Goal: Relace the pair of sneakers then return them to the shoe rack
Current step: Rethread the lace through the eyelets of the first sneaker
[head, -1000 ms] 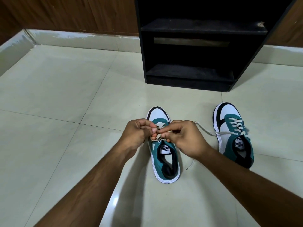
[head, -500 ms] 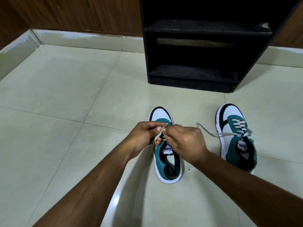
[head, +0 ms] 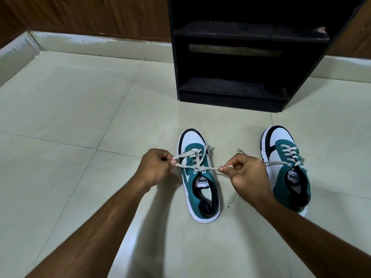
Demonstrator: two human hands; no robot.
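Left hand (head: 155, 167) and right hand (head: 244, 173) each pinch an end of the lace (head: 197, 167) across the near sneaker (head: 198, 177) on the floor (head: 80, 117); uneven pulling could slacken the crossing, with the second sneaker (head: 285, 167) and shoe rack (head: 241, 57) beyond.

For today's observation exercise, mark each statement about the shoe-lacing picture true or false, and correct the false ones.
1. Each hand pinches one end of the lace of the left sneaker. True: left hand, right hand, lace.
2. Both sneakers sit on the shoe rack. False: both stand on the floor in front of it.
3. The right sneaker is also on the floor. True.
4. The rack shelves hold other shoes. False: no shoes show on them.
5. The sneakers' toes point toward the rack. True.
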